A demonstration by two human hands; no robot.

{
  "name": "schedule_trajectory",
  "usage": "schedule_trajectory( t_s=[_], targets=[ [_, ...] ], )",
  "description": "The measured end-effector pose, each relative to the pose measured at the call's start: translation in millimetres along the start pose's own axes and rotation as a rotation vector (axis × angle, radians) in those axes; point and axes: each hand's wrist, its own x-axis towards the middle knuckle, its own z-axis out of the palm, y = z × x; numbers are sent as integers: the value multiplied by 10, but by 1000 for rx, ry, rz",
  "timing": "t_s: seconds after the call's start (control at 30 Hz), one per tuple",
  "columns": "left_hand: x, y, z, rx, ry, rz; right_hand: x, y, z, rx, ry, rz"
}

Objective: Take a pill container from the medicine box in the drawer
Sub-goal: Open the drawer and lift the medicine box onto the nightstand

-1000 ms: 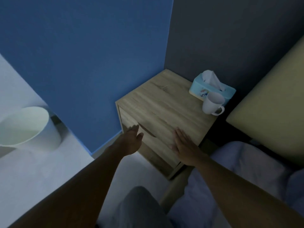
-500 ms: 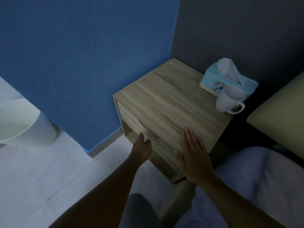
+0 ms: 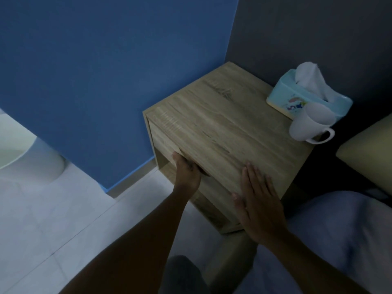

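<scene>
A wooden bedside cabinet [image 3: 229, 128] stands in the corner between a blue wall and a grey wall. Its drawer front [image 3: 163, 141] is closed under the top panel. My left hand [image 3: 186, 172] has its fingers curled into the handle recess at the drawer's upper edge. My right hand [image 3: 257, 200] lies flat, fingers spread, on the near edge of the cabinet top. The medicine box and the pill container are hidden inside the drawer.
A light-blue tissue box [image 3: 305, 98] and a white mug [image 3: 311, 126] sit at the cabinet's far right corner. A white bin [image 3: 27, 153] stands on the tiled floor at left. A bed with bluish sheets [image 3: 343, 234] is at right.
My left hand has moved up from in front of the cabinet and hooked its fingers into the drawer handle. The right hand has settled flat on the top edge. The view has come closer.
</scene>
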Motion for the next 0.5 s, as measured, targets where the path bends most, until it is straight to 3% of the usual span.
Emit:
schedule_trajectory(
  t_s=[0.5],
  targets=[
    [-172,-147,-272,6,-61,-101,13,-42,-71,-4,-60,26]
  ],
)
